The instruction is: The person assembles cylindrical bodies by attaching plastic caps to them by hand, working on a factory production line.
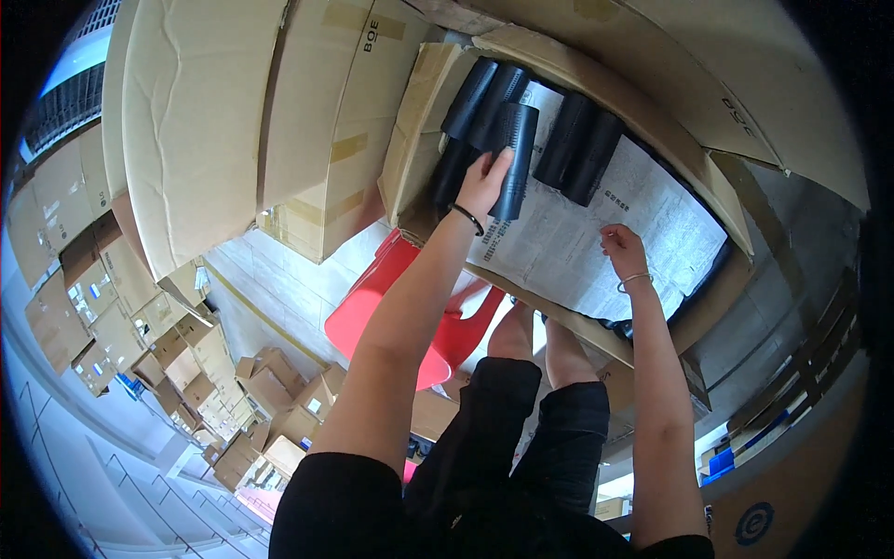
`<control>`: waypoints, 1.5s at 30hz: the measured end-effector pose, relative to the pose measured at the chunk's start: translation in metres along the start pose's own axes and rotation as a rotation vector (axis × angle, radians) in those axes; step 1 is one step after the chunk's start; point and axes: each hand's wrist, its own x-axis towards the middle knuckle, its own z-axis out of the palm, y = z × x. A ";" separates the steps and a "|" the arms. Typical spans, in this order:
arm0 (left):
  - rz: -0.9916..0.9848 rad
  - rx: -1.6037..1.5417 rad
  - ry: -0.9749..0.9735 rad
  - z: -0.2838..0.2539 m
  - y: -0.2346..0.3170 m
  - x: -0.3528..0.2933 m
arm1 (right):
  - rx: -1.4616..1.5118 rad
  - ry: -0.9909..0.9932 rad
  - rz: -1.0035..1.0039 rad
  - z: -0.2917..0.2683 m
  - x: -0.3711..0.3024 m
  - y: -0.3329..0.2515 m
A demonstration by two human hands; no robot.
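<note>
1. Inside the open cardboard box, head view: left hand clamped on a black plastic cylinder, thumb along its side. Cylinder is over the box's left half, long side running near to far; can't tell if it touches what's below.
2. Right hand over the right half of the printed silver-grey sheet, well apart from the held cylinder. Fingers loosely bent; can't tell whether the tips meet or touch the sheet.
3. Two more black cylinders, a side-by-side pair, lie on the sheet just right of the held one, toward the far wall.
4. Far-left corner of box: more black cylinders, a close-set group, partly hidden by left hand and held cylinder.
5. Wrists: black bracelet on left, thin bangle on right.
6. Left of box: tall cardboard carton standing close by; red plastic seat nearer the person. Stacked cartons farther left.
7. Right side: dark slatted pallet, well apart from the box.
</note>
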 end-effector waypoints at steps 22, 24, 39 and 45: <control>-0.261 -0.277 -0.383 0.049 0.005 0.015 | 0.570 0.118 -0.051 0.016 0.040 -0.064; -0.268 -0.353 -0.415 0.033 -0.007 0.001 | 0.623 0.074 -0.033 0.016 0.020 -0.072; 0.115 -0.694 -0.779 0.003 0.004 -0.178 | 1.431 -0.376 0.057 0.014 -0.168 -0.142; 0.091 -0.604 -0.977 0.005 0.058 -0.283 | 1.496 -0.332 -0.106 0.013 -0.265 -0.178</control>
